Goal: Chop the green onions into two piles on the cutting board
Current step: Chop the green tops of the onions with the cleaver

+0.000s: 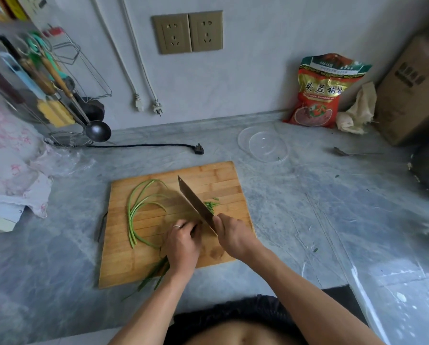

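Green onions [143,210] lie on the bamboo cutting board [221,175], stalks running under the left hand [182,241] — fingers curled, pinning them. The right hand [233,235] grips the cleaver [196,204], blade across the stalks, just beside those fingers — the chopped pile [211,204] lies beyond.

The knife [196,204] handle and the green onions [156,271] being cut lie hidden under the hands.

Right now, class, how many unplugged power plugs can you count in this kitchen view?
3. Two white plugs hang against the wall below the sockets; one black plug lies on the countertop behind the cutting board. Others may be hidden.
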The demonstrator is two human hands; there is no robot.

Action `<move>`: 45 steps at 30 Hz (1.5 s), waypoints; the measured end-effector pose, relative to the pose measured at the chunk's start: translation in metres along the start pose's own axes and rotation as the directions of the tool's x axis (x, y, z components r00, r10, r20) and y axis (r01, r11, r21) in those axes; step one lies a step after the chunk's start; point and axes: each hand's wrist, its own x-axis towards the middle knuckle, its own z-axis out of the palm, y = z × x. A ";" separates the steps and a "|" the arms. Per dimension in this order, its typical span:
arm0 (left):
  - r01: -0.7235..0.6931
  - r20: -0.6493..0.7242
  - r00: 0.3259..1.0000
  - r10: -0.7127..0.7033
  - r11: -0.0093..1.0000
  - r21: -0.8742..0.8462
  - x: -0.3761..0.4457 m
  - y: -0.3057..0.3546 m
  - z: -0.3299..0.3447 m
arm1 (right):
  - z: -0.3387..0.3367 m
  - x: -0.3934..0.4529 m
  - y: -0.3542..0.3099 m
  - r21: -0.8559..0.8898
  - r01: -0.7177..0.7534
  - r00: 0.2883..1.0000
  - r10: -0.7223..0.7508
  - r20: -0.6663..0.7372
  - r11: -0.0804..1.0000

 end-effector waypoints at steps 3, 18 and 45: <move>0.020 0.014 1.000 -0.020 1.000 0.008 0.001 0.003 -0.002 | -0.005 0.004 -0.001 0.026 0.017 1.000 -0.017 -0.023 1.000; 0.036 0.029 0.999 -0.035 0.999 -0.024 -0.004 -0.006 -0.004 | -0.004 -0.028 0.019 0.084 0.105 0.994 -0.102 -0.032 0.991; 0.141 0.005 0.990 -0.142 0.990 0.020 -0.001 0.003 -0.004 | 0.013 -0.044 0.024 -0.083 0.108 0.994 -0.110 -0.024 0.991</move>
